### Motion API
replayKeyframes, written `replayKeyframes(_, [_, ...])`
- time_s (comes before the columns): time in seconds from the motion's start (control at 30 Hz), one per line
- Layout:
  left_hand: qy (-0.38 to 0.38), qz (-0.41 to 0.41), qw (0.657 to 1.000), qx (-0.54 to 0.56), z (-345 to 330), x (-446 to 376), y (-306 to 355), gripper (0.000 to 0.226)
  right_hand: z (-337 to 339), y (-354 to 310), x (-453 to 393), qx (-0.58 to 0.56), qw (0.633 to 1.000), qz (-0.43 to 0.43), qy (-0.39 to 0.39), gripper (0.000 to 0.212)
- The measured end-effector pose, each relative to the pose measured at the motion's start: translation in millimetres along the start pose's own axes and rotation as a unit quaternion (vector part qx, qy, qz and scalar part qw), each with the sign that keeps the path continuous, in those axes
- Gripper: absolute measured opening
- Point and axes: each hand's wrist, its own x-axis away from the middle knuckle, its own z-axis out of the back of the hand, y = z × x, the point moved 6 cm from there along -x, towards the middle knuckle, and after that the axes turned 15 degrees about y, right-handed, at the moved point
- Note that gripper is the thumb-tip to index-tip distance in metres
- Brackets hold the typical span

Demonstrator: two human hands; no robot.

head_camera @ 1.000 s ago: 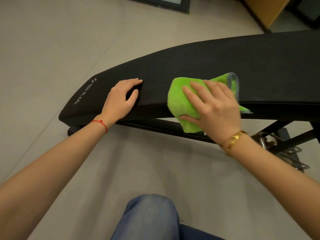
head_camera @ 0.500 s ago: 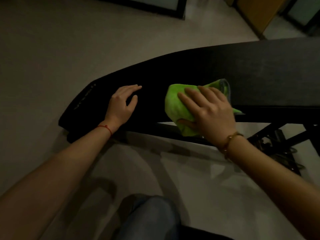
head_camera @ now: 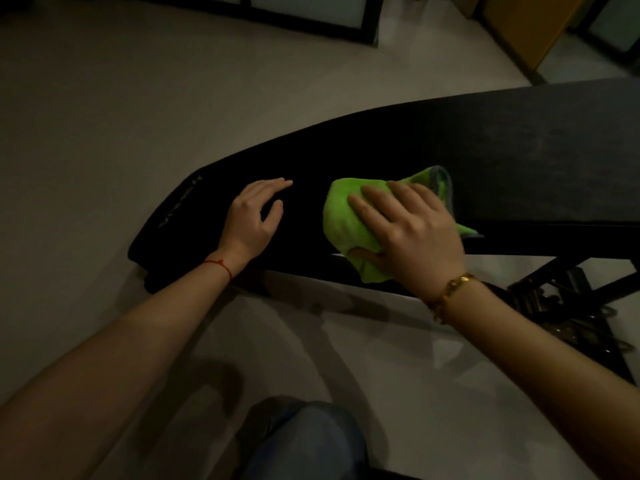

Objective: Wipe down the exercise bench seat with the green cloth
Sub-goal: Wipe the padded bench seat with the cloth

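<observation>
The fingers (head_camera: 377,206) of the right hand (head_camera: 408,233) lie nearly straight and spread flat over the green cloth (head_camera: 341,220), pressing it onto the near edge of the bench seat (head_camera: 519,161); the thumb tucks under the cloth where it folds over that edge. From those fingers the seat's long axis runs left and right: a short stretch towards the narrow end on the left, a much longer stretch away to the right and beyond the fingertips. The left hand (head_camera: 251,216) rests just left of the cloth, fingers relaxed and slightly apart, flat on the padding and holding nothing; it seems to be steadying the bench. Being on the cloth, the right hand is the one to carry the next stroke, and I'd guess it should follow the long axis. Below the right wrist the bench frame (head_camera: 568,292) stands on the floor (head_camera: 138,98).
</observation>
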Motion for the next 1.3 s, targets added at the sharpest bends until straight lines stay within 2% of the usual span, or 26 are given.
replayKeyframes(0.1, [-0.003, -0.004, 1.0, 0.003, 0, -1, 0, 0.043, -20, -31, -15, -0.007, 0.998, 0.045, -0.045, 0.063])
replayKeyframes(0.2, [-0.005, -0.002, 1.0, 0.007, -1, -1, -1, 0.041, -9, -19, -13, -0.036, 0.997, 0.071, -0.015, 0.053])
replayKeyframes(0.33, [-0.008, 0.005, 1.0, 0.012, -2, 0, -5, 0.041, 10, 11, 5, -0.025, 0.999, 0.044, -0.004, 0.056])
replayKeyframes(0.47, [-0.01, 0.007, 1.0, 0.015, -3, 0, -5, 0.042, 4, 6, 3, -0.008, 1.0, 0.017, -0.002, 0.058])
replayKeyframes(0.87, [-0.025, 0.01, 0.999, 0.029, -2, -2, -5, 0.042, -27, -48, -20, 0.03, 0.997, 0.07, -0.008, 0.07])
replayKeyframes(1.03, [-0.082, 0.003, 0.995, 0.055, 5, 0, -17, 0.041, -42, -68, -28, 0.026, 0.997, 0.07, 0.008, 0.056])
replayKeyframes(1.3, [-0.03, 0.072, 0.997, -0.02, 34, 21, -90, 0.04, -76, -119, -51, 0.036, 0.995, 0.096, -0.009, 0.042])
